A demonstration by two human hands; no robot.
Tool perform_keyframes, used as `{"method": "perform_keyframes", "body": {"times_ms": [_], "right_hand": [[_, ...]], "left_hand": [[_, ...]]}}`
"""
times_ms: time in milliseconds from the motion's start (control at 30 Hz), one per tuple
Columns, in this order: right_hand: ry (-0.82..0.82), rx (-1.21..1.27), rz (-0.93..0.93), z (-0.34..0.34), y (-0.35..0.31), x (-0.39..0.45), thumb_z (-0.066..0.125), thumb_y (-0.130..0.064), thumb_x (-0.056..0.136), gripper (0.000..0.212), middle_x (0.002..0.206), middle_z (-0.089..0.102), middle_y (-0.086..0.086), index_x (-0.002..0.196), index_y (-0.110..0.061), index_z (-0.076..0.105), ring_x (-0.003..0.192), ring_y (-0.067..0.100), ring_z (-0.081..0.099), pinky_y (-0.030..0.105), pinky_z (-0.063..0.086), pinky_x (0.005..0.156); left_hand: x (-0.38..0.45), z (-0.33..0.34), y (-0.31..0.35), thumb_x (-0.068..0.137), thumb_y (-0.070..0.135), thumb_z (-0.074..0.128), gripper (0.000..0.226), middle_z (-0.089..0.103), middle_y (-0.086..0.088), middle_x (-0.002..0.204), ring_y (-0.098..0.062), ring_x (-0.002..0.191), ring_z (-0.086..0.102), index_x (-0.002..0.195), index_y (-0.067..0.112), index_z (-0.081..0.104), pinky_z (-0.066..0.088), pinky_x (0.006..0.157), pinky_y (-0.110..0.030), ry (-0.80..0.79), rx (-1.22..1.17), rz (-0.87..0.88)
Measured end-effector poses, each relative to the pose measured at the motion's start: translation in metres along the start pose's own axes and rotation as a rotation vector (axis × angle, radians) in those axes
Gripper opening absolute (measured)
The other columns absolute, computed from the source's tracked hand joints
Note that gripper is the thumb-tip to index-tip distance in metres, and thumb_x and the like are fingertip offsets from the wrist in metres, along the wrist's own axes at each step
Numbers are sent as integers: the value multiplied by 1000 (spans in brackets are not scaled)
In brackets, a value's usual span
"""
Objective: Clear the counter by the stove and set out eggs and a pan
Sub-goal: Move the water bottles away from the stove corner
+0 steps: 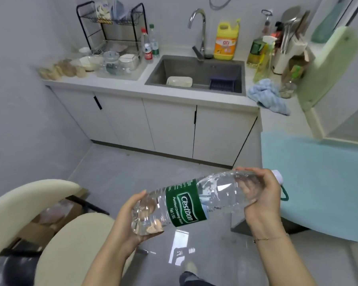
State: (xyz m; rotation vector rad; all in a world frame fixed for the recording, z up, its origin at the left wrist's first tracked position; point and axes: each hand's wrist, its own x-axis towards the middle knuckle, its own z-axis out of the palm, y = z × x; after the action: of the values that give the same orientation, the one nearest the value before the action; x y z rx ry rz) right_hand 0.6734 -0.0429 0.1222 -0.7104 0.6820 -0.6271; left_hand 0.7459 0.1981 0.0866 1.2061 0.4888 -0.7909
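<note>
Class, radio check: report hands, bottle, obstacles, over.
Left hand grips water bottle base, right hand its neck. Bottle sideways over floor. Chair beside left arm.

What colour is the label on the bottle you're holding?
Dark green with white lettering, on the water bottle; seen in the head view.

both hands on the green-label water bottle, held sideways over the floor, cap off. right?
Not quite: the cap is on. The head view shows the white cap on the water bottle past the right hand. Otherwise correct: the left hand holds the base, bottle sideways over the floor.
</note>
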Motion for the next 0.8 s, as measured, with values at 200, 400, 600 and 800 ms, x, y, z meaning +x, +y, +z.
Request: {"method": "perform_keyframes", "body": {"times_ms": [200,400,600,800], "right_hand": [[-90,-30,17,80,22,65,44,-2,85,46,67,69,5,48,-19,65,74,20,67,28,57,75],[-96,-48,31,166,66,134,45,-3,85,31,67,68,5,59,-12,60,76,22,65,33,53,86],[-142,-101,39,264,105,177,43,-3,86,46,65,67,4,46,-19,61,64,19,61,28,53,62],[-137,-126,44,353,144,224,44,-4,86,26,69,68,5,65,-10,59,68,18,63,24,53,66]], "left_hand": [[56,-4,70,69,40,69,36,69,-10,84,-29,70,66,94,14,70,55,73,-44,28,-29,27],[129,-26,144,77,40,64,29,71,-9,81,-28,68,68,92,15,69,57,71,-43,28,-66,38],[190,-57,225,70,44,66,43,70,-12,86,-31,75,67,99,12,69,55,77,-47,52,-85,36],[249,-82,310,67,43,66,54,70,-15,100,-34,88,66,110,10,68,53,84,-48,66,-121,19]]}}
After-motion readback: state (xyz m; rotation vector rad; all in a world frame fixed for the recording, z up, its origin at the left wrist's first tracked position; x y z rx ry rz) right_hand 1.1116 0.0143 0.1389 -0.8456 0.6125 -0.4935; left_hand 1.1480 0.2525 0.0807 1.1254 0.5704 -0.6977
